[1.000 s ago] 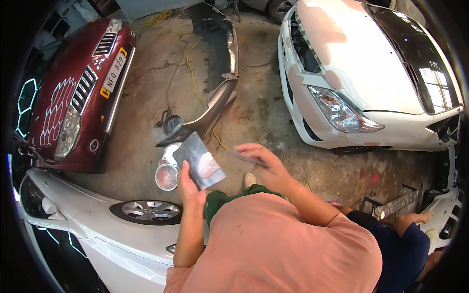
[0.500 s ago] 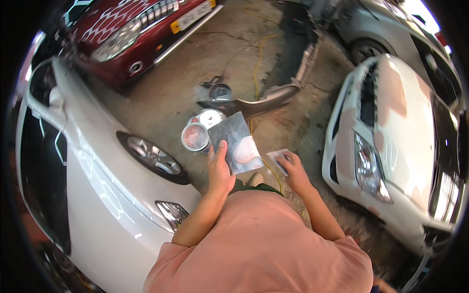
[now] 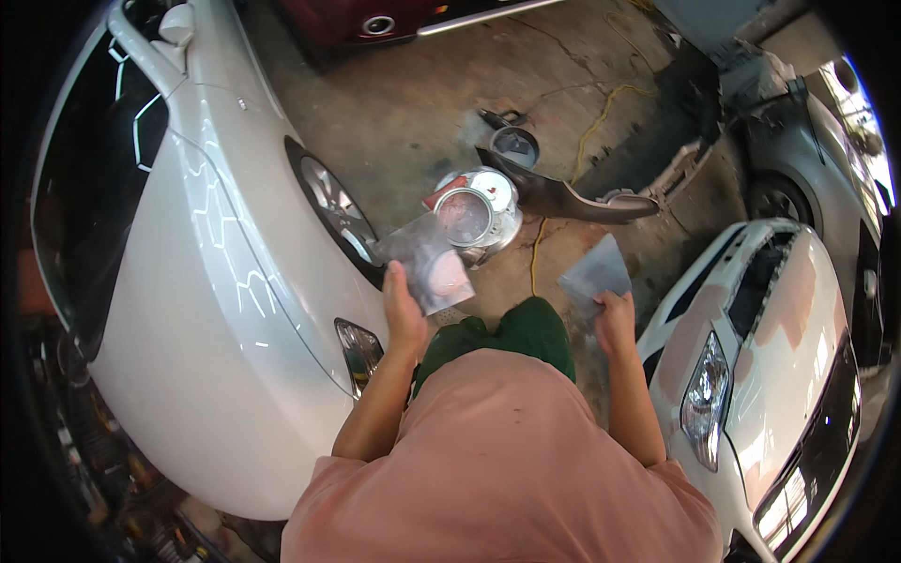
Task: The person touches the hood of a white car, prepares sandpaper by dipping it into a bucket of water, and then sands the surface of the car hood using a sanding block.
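Note:
My left hand (image 3: 404, 317) is closed on the edge of a flat grey mixing plate (image 3: 413, 246), its thumb lying on top. A smear of pale pink paste, which looks like body filler (image 3: 448, 276), covers the plate's near right corner. In my right hand (image 3: 615, 322) the fingers pinch the lower edge of a thin grey filler spreader (image 3: 598, 268), held up and away from the plate. Just beyond the plate stands an open round tin (image 3: 465, 217) with pinkish residue inside. Against it is a white round lid or tin top (image 3: 494, 190).
A silver-white car (image 3: 235, 310) stands close on my left. A white car with dull pinkish patches (image 3: 751, 375) is at my right. On the floor ahead lie a dark bumper (image 3: 563, 199), a round container (image 3: 515, 147) and a yellow cable (image 3: 537, 253). A red car (image 3: 352, 23) is farther off.
The view has swung left. My hands have moved farther apart, and the spreader now shows its broad face. The plate with the paste stays in my left hand.

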Available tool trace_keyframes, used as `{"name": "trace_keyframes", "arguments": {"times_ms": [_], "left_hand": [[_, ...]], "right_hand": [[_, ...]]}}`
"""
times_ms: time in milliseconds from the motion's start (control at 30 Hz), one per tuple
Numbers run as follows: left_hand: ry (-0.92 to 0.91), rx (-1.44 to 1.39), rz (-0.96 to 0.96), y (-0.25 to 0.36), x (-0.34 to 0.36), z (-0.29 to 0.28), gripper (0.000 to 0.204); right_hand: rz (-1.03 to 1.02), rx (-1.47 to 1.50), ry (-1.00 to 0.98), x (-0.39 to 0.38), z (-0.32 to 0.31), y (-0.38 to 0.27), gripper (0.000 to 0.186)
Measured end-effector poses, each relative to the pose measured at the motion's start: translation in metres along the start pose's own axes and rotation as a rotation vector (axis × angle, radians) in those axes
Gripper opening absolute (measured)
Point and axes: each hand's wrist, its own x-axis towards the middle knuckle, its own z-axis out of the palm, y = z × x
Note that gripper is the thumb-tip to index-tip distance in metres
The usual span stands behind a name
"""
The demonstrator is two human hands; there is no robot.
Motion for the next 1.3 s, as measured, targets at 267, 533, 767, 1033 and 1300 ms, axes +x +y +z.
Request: {"name": "trace_keyframes", "arguments": {"times_ms": [267, 533, 767, 1033, 1300], "left_hand": [[-0.075, -0.139, -0.19, 0.038, 0.005, 0.001, 0.051], [-0.162, -0.032, -0.219, 0.071, 0.018, 0.077, 0.055], [-0.269, -0.205, -0.27, 0.087, 0.027, 0.153, 0.037], [-0.306, -0.248, -0.212, 0.084, 0.007, 0.171, 0.031], [-0.427, 0.078, -0.136, 0.101, 0.004, 0.123, 0.04]], "right_hand": [[0.11, 0.567, -0.047, 0.02, 0.057, -0.004, 0.047], [-0.027, 0.674, -0.191, 0.033, 0.079, -0.063, 0.055], [-0.684, -0.132, -0.224, -0.024, 0.116, -0.087, 0.068], [-1.128, -0.728, -0.392, -0.031, 0.106, -0.07, 0.067], [-1.209, -1.269, -0.355, -0.017, 0.082, -0.133, 0.051]]}}
